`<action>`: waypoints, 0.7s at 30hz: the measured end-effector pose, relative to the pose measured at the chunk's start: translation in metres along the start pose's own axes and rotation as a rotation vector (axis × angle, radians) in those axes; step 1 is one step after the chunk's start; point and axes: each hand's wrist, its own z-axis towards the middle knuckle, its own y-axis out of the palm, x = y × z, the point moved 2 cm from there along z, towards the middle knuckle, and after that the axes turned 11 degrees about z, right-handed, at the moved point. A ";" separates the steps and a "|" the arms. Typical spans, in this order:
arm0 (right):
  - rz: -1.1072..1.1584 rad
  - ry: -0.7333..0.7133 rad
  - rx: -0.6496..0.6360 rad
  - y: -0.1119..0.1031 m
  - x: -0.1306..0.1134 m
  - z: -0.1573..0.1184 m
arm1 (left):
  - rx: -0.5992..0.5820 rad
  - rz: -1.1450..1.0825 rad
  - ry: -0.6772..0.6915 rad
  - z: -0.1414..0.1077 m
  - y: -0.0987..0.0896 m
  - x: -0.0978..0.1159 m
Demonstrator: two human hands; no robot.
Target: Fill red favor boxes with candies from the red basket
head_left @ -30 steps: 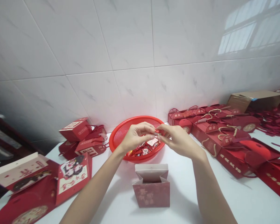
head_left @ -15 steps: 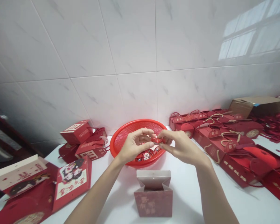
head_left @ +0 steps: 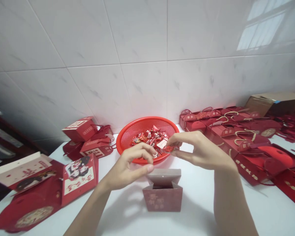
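Observation:
Between the thumb and fingers of my right hand [head_left: 196, 149] is a red-wrapped candy [head_left: 168, 149], held over the right front rim of a red plastic basket [head_left: 127, 129]. Wrapped candies [head_left: 149, 137] in red and white lie in that basket. My left hand [head_left: 132, 165] has its thumb and fingers apart with nothing between them, left of a small dark red paper gift box [head_left: 163, 198]. The box stands upright in front of the basket, its top flaps raised and its mouth open.
Red gift boxes with cord handles [head_left: 236, 141] crowd the right side, before a cardboard carton [head_left: 272, 101] and red ribbons [head_left: 292, 127]. At left stand more red boxes [head_left: 88, 134] and printed cartons [head_left: 78, 178]. A tiled wall [head_left: 142, 88] closes the back.
My left hand has let go of the candy and moved down and left, toward the gift box. The candy stays in my right hand. The view has tilted slightly down.

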 end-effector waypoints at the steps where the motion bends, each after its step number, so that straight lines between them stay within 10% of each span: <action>1: -0.006 0.002 -0.009 0.000 0.000 -0.001 | -0.071 0.055 -0.011 -0.006 -0.001 0.001; 6: 0.008 0.039 -0.001 0.001 0.000 -0.003 | -0.259 0.212 -0.096 -0.021 0.005 0.002; 21: -0.035 0.106 -0.064 0.002 0.000 -0.001 | -0.268 0.119 -0.233 -0.024 0.009 -0.006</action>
